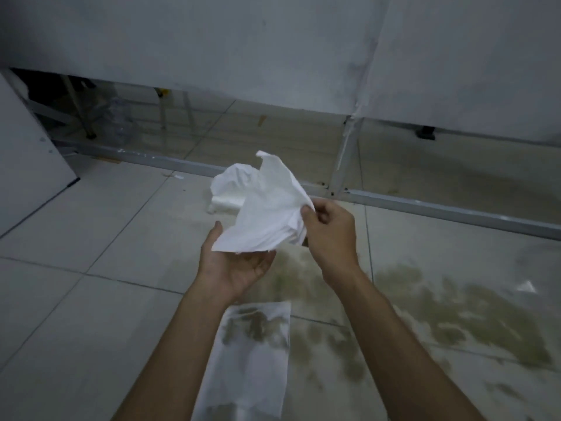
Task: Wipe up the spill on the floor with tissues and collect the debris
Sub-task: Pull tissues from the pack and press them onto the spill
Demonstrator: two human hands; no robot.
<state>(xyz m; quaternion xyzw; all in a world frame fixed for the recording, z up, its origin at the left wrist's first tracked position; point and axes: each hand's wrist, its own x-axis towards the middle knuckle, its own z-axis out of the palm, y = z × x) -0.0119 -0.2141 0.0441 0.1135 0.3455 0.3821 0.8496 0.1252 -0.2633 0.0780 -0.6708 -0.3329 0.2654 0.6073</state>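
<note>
A white partition wall [212, 41] fills the far side of the scene, raised off the ground on thin metal legs, with a grey metal rail [425, 208] running along its foot from left to right. Below it spreads the pale tiled floor [76, 238]. On the near right part of the floor lies the spill [455, 314], a wide, patchy greenish-brown stain that reaches from the middle out toward the right. A wet tissue [252, 360] lies flat on the floor at the near middle, between the person's two forearms, soaked through in dark blotches at its far end. A small white scrap [526, 287] lies on the right, at the stain's far edge.

Above the floor, a bunch of clean white tissues [267, 208] is held up in the middle. The right hand [331, 232] grips its right side, thumb and fingers pinched closed on the paper. The left hand [236, 262] is palm up and spread wide under the bunch's near edge, cradling it from below. More white tissue shows just behind the bunch, low near the rail.
</note>
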